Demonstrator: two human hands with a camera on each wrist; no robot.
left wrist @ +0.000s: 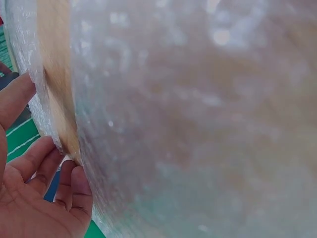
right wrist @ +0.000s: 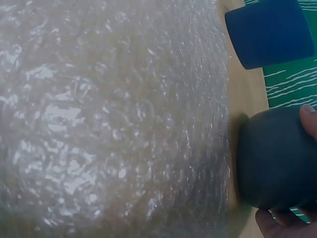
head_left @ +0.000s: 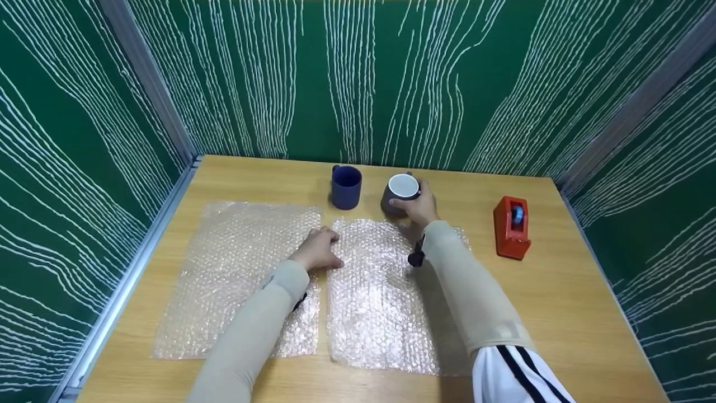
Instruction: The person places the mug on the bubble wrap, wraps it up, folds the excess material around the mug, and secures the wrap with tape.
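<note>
Tape, a blue roll, sits in the red dispenser, well to the right of the right hand. Beyond the left hand and slightly to its right, a blue mug stands upright on the table, mouth up, its inside dark and too shaded to tell what it may hold. The grey mug is at the right hand, near the blue mug but apart from it; its round top shows white (whether that is a lining or something in it, I cannot tell). The right hand grips the grey mug by its body, thumb across the near side and fingers round the other, while the handle sticks out at the back, away from the palm. The left hand is relaxed, its fingers slightly bent and the thumb held away from them, above the gap between two pieces of bubble wrap. The left sheet spreads out beneath and to the left of that hand; the right sheet lies between the two forearms, partly under the right one. The left thumb reaches the right sheet's edge; whether it presses there is unclear.
</note>
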